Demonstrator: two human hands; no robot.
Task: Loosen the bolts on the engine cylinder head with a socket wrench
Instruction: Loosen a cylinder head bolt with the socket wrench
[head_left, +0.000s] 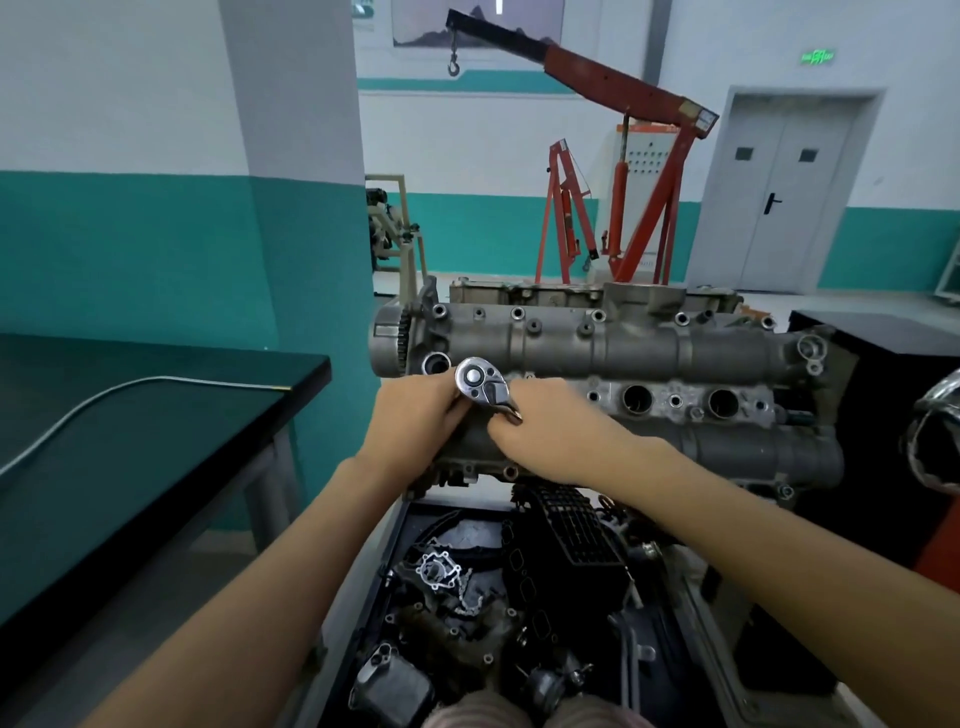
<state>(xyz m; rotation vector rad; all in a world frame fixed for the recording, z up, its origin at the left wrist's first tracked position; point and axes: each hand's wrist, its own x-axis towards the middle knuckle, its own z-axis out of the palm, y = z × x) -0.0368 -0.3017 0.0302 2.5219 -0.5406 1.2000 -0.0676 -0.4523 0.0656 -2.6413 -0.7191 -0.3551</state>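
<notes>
Right hand (545, 431) grips the socket wrench (480, 384), hiding its handle; left hand (415, 415) steadies its head.

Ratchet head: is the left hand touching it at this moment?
Touching. The head view shows the left hand with fingers against the left side of the ratchet head.

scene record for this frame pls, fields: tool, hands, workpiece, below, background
tool: socket wrench, ratchet head up, over the left end of the cylinder head
hands: left hand and right hand both grip the wrench
workpiece: cylinder head
below: parts tray holding loose engine parts
background: red engine hoist
</notes>
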